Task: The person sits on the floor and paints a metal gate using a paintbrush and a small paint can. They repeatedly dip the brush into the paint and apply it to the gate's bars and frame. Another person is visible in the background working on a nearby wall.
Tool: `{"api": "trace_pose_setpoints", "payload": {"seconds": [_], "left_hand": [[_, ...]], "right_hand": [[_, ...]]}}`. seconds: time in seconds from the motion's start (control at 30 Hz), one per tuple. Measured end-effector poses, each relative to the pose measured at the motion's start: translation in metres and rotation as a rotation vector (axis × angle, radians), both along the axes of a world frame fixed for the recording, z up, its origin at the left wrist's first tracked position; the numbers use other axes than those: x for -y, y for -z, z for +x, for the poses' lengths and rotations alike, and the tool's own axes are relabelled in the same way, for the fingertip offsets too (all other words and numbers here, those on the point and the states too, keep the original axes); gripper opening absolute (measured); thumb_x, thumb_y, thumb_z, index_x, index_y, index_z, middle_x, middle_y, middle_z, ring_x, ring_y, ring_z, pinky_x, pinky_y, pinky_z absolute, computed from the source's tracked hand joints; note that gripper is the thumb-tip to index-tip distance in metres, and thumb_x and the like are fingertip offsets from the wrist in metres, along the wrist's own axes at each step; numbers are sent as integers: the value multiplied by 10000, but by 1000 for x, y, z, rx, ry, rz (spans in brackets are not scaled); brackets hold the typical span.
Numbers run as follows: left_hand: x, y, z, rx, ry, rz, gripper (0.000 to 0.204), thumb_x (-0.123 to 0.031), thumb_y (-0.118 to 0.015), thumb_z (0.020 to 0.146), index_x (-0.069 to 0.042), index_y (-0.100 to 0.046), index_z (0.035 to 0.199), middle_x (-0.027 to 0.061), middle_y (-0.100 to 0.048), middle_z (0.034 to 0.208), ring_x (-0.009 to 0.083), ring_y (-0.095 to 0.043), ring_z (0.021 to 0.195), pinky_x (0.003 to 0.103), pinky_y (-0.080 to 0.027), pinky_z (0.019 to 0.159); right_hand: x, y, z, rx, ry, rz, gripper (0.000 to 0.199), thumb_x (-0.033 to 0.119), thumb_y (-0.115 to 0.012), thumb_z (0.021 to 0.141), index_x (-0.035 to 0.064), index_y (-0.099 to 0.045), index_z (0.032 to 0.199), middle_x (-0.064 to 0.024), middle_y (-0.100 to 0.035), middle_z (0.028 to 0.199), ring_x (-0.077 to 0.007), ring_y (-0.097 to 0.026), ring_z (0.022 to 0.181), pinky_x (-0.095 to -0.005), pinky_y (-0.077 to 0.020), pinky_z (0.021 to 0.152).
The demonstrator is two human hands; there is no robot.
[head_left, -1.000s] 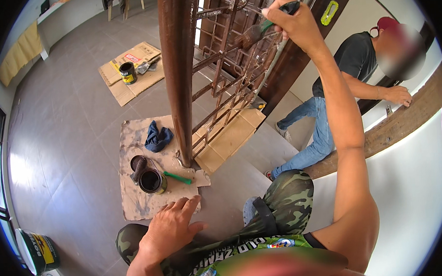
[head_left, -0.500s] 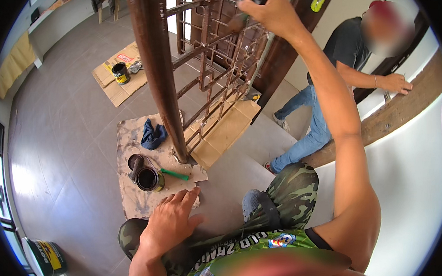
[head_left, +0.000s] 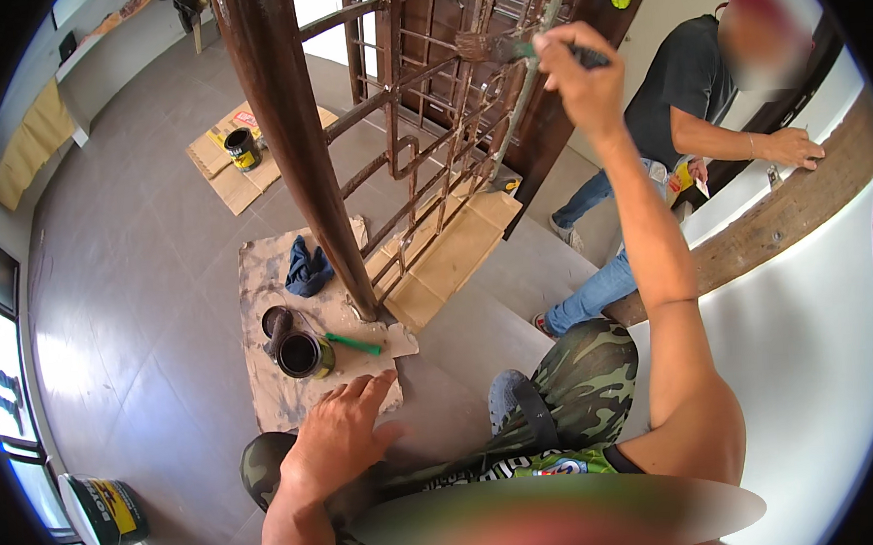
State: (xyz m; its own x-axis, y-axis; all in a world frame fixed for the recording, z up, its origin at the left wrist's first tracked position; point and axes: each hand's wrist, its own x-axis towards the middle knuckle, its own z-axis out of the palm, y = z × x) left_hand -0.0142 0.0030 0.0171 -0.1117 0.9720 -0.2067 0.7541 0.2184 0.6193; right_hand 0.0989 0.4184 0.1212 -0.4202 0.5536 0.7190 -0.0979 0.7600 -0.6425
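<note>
A flat paintbrush with dark bristles and a dark handle (head_left: 518,47) is held high in the right hand (head_left: 582,77), whose fingers are closed round the handle's end. The arm is stretched upward so that the bristles can be brought against the brown-painted metal lattice railing (head_left: 429,125). The brush's long axis is seen to lie nearly level, with the bristle end pointing to the person's left, at the railing bars, and the handle end pointing right, into the fist.

The left hand (head_left: 341,435) is laid palm down with fingers spread on the knee in camouflage-patterned trousers (head_left: 571,384), apparently as a prop for the raised reach. It holds nothing.

An open round tin of dark paint (head_left: 300,354) is set on a stained sheet of cardboard (head_left: 259,272) at the foot of the thick brown post (head_left: 297,151), seemingly kept within reach and off the grey floor. A green-handled tool (head_left: 353,344) and a crumpled blue rag (head_left: 308,269) lie beside it.
</note>
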Motion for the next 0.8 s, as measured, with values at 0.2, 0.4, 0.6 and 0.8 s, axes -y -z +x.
{"api": "trace_pose_setpoints", "payload": {"seconds": [0.2, 0.4, 0.6, 0.8], "left_hand": [[-1, -12, -5, -26, -41, 48, 651, -377, -755, 878, -53, -547, 1403, 201, -628, 1336, 422, -594, 1218, 472, -502, 1014], [58, -6, -61, 19, -565, 287, 664, -81, -834, 762, -42, -600, 1382, 192, -668, 1310, 330, -641, 1223, 418, -496, 1038], [113, 145, -128, 513, -1004, 199, 694, -41, -723, 923, -70, -407, 1540, 186, -541, 1392, 252, -557, 1207, 367, -508, 1019], [110, 325, -96, 359, -968, 161, 1181, -146, -918, 733, -24, -137, 1610, 261, -335, 1587, 391, -400, 1435, 456, -400, 1151]], "right_hand": [[47, 38, 6, -120, -261, -26, 159, 152, -738, 931, 0, -723, 972, -57, -696, 816, -95, -654, 703, -237, -522, 632], [33, 48, 28, -69, -309, -83, 170, 145, -705, 955, -17, -707, 1006, -82, -703, 836, -114, -661, 678, -240, -546, 641], [62, 136, 33, 401, -360, -32, 148, 134, -727, 936, 30, -723, 1041, -91, -701, 935, -126, -682, 825, -261, -534, 715], [114, 155, 20, 511, -270, 608, 173, 211, -769, 892, 100, -708, 1011, -53, -631, 844, -199, -668, 726, -318, -535, 571]]}}
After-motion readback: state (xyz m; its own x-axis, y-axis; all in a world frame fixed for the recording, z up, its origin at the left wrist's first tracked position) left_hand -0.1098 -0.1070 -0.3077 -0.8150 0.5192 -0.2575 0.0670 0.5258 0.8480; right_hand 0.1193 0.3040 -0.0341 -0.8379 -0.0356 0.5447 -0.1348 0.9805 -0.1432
